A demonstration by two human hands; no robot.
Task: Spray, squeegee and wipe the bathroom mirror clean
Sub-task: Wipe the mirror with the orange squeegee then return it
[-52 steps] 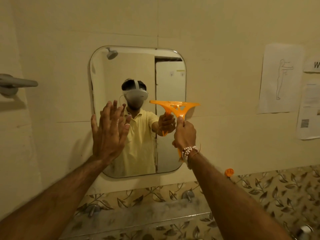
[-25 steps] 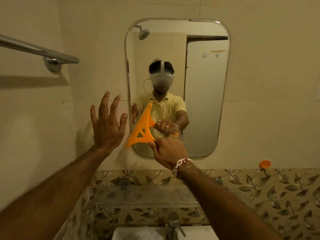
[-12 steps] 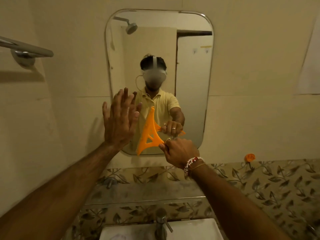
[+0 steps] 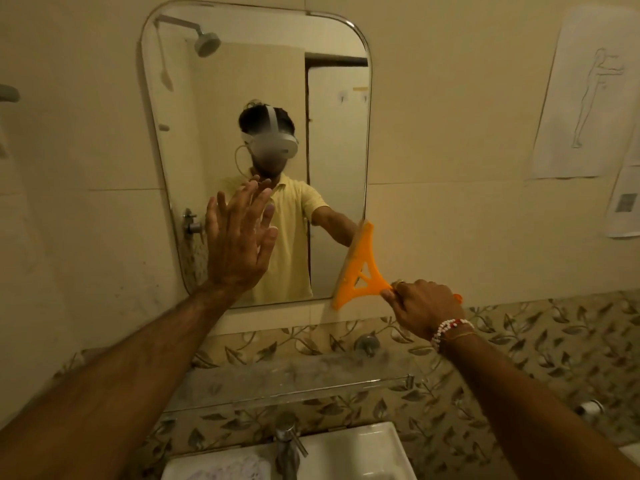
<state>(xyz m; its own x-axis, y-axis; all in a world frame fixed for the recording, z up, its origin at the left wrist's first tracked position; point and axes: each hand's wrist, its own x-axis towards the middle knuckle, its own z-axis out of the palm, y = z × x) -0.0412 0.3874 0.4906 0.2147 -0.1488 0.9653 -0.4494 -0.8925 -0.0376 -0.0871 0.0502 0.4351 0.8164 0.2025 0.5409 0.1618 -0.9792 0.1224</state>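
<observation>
The rounded rectangular mirror (image 4: 214, 109) hangs on the beige tiled wall straight ahead. My right hand (image 4: 424, 306) grips the handle of an orange squeegee (image 4: 360, 268). Its blade stands nearly upright against the mirror's lower right edge, with the bottom end over the wall just below the glass. My left hand (image 4: 239, 240) is raised flat, fingers spread, in front of the mirror's lower middle; whether the palm touches the glass I cannot tell.
A glass shelf (image 4: 294, 379) runs below the mirror over leaf-patterned tiles. Under it sit a chrome tap (image 4: 287, 441) and a white basin (image 4: 353, 452). Paper sheets (image 4: 581, 98) are stuck on the wall at right. A towel rail end (image 4: 8, 93) shows at far left.
The squeegee has swept from the mirror's lower middle to its lower right edge, blade still upright. My left hand stayed raised near the glass. The view moved closer.
</observation>
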